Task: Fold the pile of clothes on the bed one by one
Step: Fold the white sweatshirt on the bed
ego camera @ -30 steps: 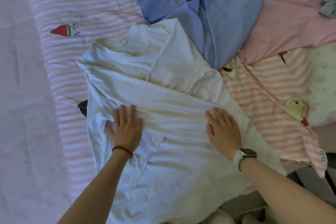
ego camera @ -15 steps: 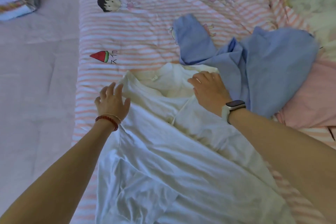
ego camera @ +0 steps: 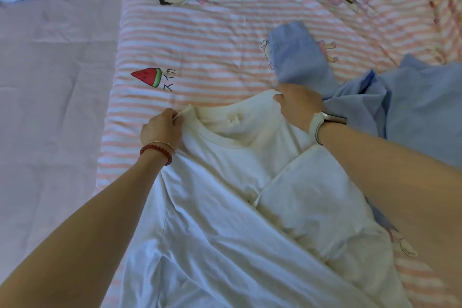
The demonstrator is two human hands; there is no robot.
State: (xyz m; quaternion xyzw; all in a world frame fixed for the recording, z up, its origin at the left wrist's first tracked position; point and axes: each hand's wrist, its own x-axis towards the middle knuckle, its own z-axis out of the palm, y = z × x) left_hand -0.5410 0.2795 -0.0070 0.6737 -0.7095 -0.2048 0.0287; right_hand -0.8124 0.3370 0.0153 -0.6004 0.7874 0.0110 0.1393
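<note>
Fingers of the left hand (ego camera: 161,130), splayed loosely beside the collar half a second ago, now pinch the left shoulder edge of the white T-shirt (ego camera: 225,207), just below the watermelon print (ego camera: 147,77). The shirt lies on the striped quilt (ego camera: 212,40), its long axis running from the collar, which points away toward the watermelon, down to the hem nearest the person. Right of the watermelon, the right hand (ego camera: 298,105) has slid from the chest up to the right shoulder and grips it, fingers curled, touching the blue garment (ego camera: 412,102).
</note>
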